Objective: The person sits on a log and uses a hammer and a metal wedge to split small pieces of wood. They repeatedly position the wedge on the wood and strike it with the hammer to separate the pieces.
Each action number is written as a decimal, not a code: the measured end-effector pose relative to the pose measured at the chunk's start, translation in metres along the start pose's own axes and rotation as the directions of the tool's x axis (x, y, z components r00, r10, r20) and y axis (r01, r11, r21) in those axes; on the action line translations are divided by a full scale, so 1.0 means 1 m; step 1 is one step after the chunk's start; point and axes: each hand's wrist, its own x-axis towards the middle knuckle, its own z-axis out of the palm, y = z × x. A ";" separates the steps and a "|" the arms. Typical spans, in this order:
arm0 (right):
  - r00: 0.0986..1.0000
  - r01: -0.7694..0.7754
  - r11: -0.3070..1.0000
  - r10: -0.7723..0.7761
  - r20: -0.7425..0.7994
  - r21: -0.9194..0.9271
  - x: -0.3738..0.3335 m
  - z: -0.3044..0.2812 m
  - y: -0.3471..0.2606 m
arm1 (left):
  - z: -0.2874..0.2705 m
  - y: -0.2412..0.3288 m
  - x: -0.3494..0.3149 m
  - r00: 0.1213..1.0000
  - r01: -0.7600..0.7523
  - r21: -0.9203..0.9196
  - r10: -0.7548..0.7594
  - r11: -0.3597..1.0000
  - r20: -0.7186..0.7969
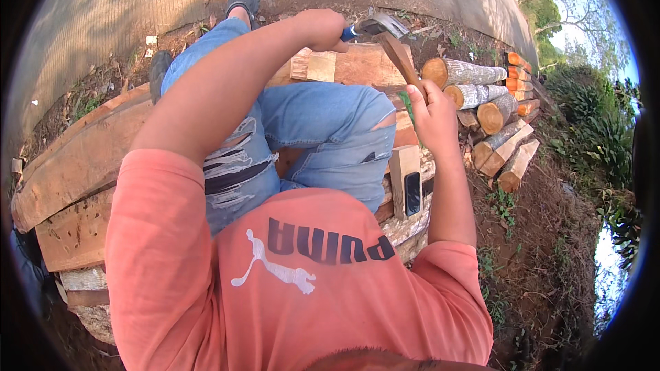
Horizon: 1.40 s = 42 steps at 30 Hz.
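My left hand (323, 29) is closed round the blue handle of a claw hammer (381, 25) at the top middle. The hammer's metal head lies at the upper end of a flat brown wooden stick (399, 58); I cannot tell whether they touch. My right hand (434, 113) grips the stick's lower end, the thumb and fingers wrapped about it. Below both, a sawn plank (368, 65) lies beyond my bent knee, with a pale wood block (321, 66) on it.
I sit on stacked timber, with broad slabs (89, 158) at the left. Several cut logs (474, 72) are piled at the right. A black phone (412, 194) rests on a wood block beside my thigh. A paved path (137, 14) runs beyond; plants (584, 110) grow far right.
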 end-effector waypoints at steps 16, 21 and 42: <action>0.981 0.101 0.951 -0.047 -0.187 0.292 -0.004 0.029 0.030 | -0.010 0.014 0.001 0.999 0.033 0.001 -0.033 0.999 0.016; 0.980 0.003 0.963 0.050 -0.190 0.270 -0.008 0.022 0.009 | -0.003 0.012 0.000 0.999 0.019 0.015 -0.019 1.000 0.043; 0.997 0.048 0.951 -0.062 -0.037 -0.305 -0.001 0.008 0.013 | -0.007 0.005 0.005 0.999 0.008 -0.117 -0.004 0.993 0.034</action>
